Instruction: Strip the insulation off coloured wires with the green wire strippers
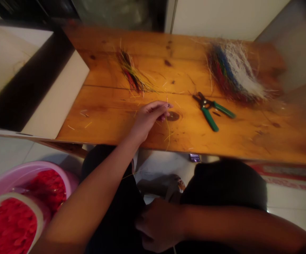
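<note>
My left hand is over the front part of the wooden bench, thumb and fingers pinched on a thin yellow wire that hangs down toward the bench edge. Low over my lap, my right hand is curled closed in shadow; its fingertips and anything in them are hidden. Green-handled wire strippers lie to the right of my left hand, their jaws toward the back left. Behind that hand rests a bundle of yellow, red and black wires.
A larger bundle of white, blue, green and red wires lies at the bench's right. At left stands a white and black box. Below it, a pink tub and a pale container hold red pieces. Wire scraps are scattered about.
</note>
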`<action>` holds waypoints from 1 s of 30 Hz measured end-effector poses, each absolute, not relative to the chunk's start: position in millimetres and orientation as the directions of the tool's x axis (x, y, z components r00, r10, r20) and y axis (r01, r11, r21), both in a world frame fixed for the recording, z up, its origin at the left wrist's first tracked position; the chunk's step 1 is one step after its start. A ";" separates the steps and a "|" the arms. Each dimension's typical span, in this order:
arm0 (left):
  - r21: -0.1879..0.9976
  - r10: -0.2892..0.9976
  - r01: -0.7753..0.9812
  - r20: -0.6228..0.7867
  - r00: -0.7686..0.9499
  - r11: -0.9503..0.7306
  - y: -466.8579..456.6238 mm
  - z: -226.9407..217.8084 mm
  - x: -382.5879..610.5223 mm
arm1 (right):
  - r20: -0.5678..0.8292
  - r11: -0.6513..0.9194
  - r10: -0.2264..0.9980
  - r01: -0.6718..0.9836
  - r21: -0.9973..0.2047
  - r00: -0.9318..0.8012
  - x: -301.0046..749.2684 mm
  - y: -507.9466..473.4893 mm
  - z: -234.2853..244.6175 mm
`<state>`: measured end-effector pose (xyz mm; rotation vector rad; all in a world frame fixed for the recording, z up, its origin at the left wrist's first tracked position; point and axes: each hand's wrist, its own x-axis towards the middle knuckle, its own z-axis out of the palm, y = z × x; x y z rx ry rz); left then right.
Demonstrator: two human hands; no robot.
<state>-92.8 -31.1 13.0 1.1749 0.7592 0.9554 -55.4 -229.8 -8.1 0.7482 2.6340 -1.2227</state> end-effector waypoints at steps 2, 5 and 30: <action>0.972 0.908 -0.214 -0.001 0.419 0.099 -31.0 12.8 -92.7 | -0.335 0.543 0.375 0.498 -0.677 -0.864 -55.6 -229.4 -7.7; 0.972 0.907 -0.213 -0.003 0.422 0.102 -31.3 13.2 -92.3 | -0.346 0.545 0.362 0.498 -0.675 -0.866 -55.6 -228.0 -5.6; 0.972 0.903 -0.213 -0.001 0.430 0.103 -32.3 14.0 -91.9 | -0.373 0.534 0.357 0.515 -0.671 -0.856 -54.5 -227.1 -2.5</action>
